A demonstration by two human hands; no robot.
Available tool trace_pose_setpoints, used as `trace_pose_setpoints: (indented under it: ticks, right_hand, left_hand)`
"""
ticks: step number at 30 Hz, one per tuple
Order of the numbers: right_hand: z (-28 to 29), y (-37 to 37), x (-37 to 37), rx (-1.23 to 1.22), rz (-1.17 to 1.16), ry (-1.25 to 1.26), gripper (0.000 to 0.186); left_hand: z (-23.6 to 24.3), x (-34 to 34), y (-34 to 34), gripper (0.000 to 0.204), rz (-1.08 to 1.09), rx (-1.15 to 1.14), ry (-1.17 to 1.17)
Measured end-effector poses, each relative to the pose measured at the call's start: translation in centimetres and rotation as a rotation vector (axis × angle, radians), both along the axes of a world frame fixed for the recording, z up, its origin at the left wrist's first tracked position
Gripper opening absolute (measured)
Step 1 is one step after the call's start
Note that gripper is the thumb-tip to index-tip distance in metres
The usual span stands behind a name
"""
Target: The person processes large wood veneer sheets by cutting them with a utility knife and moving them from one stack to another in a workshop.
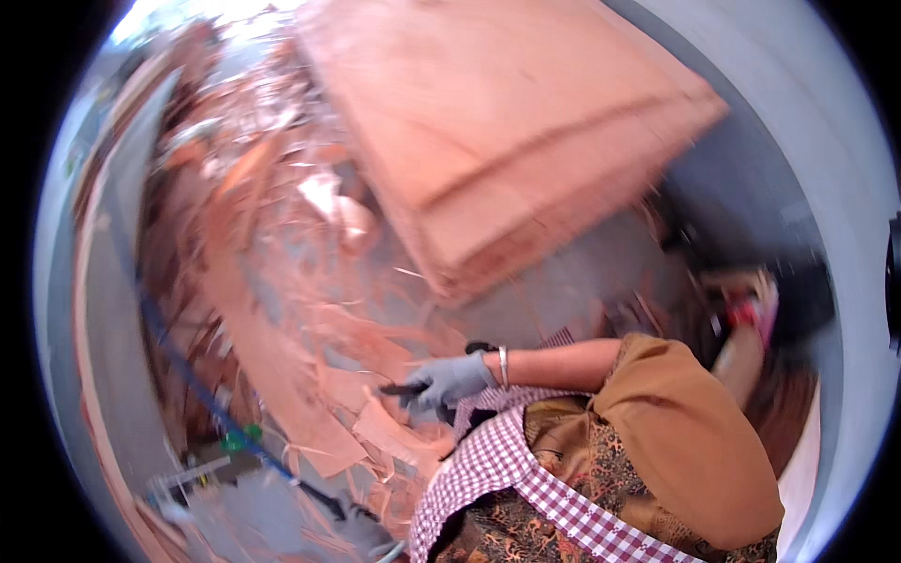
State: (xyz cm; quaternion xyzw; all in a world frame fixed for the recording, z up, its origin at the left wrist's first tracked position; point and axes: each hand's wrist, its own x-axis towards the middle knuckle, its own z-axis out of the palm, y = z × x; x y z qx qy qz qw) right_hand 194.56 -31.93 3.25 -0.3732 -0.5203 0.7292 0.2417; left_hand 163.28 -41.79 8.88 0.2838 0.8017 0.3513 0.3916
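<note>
My right hand (455, 377), in a grey glove with a white band at the wrist, is closed on a short black handle (404, 388); what the handle belongs to is blurred. It is held over torn reddish veneer scraps (389, 432). At the lower edge my left hand (364, 533), also grey-gloved and partly smeared by motion, is by the black end of a long blue pole (216, 408). Its fingers look wrapped round that end. The pole slants up to the left, and its far end is not distinct.
A thick stack of reddish wood sheets (526, 103) stands ahead on the right. Veneer strips (253, 328) litter the grey floor. Upright boards (117, 244) line the left side, near a small green object (242, 437). At right, a blurred limb (740, 361) shows beside dark objects.
</note>
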Motion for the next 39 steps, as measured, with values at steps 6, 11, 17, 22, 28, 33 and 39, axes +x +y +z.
trace_pose_setpoints:
  ticks: [6,11,17,22,28,33,39]
  right_hand:
    - [-2.7,-10.7,9.8,-0.258,-0.459,0.032,0.022]
    - [-9.9,-21.6,18.1,-0.17,-0.692,-0.218,0.025]
    - [-18.6,-40.8,27.8,-0.449,-1.214,0.233,0.028]
    - [-17.7,-47.7,29.9,-0.781,-1.772,0.151,0.014]
    - [-18.7,-48.2,26.6,-0.968,-1.57,-0.534,0.019]
    - [-24.1,-47.6,19.5,-0.66,-1.786,-0.222,0.017]
    - [-18.8,-47.2,24.4,-0.822,-2.126,0.2,0.023]
  left_hand:
    - [-0.1,2.3,5.8,0.021,-0.335,0.346,0.158]
    - [2.1,12.0,10.6,0.029,-0.777,0.733,0.439]
    - [3.6,27.3,14.2,0.035,-0.993,0.653,0.274]
    - [2.7,34.9,19.1,0.039,-1.296,0.586,0.216]
    - [1.1,45.0,22.8,0.029,-1.201,0.352,-0.278]
    - [-2.7,51.1,28.7,0.02,-1.22,0.229,-0.566]
    - [-1.4,52.2,30.8,0.014,-1.351,0.069,-0.394]
